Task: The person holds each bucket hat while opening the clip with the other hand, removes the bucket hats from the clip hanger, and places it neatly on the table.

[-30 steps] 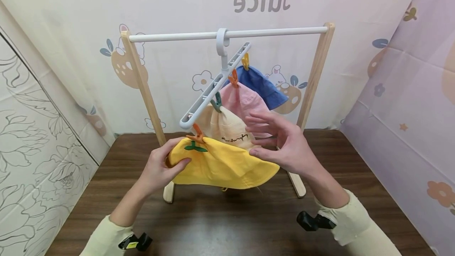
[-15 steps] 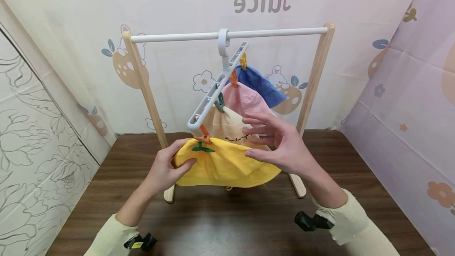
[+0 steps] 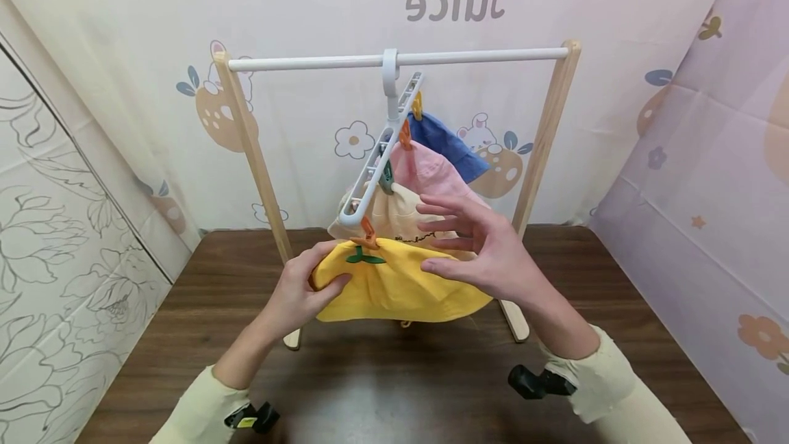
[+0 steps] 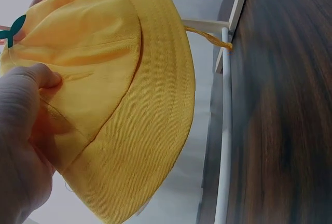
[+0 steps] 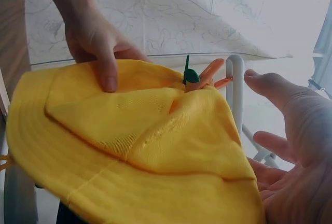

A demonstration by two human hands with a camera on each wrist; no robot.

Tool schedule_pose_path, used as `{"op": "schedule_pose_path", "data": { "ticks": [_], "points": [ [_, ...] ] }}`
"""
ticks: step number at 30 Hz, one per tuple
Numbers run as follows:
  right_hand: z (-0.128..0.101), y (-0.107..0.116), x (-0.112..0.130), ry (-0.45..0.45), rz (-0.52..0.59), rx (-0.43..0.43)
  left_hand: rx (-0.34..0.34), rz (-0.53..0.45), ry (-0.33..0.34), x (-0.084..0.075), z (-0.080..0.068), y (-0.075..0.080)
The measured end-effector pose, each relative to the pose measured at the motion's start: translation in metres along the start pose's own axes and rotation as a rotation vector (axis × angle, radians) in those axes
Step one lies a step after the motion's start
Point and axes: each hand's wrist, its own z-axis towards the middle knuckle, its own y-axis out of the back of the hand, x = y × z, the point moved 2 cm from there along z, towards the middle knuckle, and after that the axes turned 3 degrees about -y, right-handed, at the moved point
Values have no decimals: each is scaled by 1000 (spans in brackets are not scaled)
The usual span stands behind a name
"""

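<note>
Under the hanger (image 3: 381,156), left hand (image 3: 302,293) pinches the yellow hat (image 3: 394,286); only right wrist view shows right hand (image 5: 293,156) spread, apart.

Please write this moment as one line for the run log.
left hand: pinches yellow hat | right hand: open beside hat | orange clip: holds hat

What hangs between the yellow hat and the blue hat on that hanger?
In the head view, a cream hat and a pink hat hang clipped between the yellow hat and the blue hat.
</note>
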Motion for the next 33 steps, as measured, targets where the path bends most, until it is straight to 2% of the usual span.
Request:
{"op": "schedule_pose_path", "data": {
  "ticks": [6,15,23,33],
  "points": [
    [0,2,3,12,8,-1,5,50,16,-3,0,-7],
    [2,0,7,33,24,10,49,-21,6,-5,3,-15],
    [4,-2,10,25,0,11,54,-21,5,-8,4,-17],
    [8,-7,16,59,-4,34,50,-32,-1,-10,6,-22]
  ]
}}
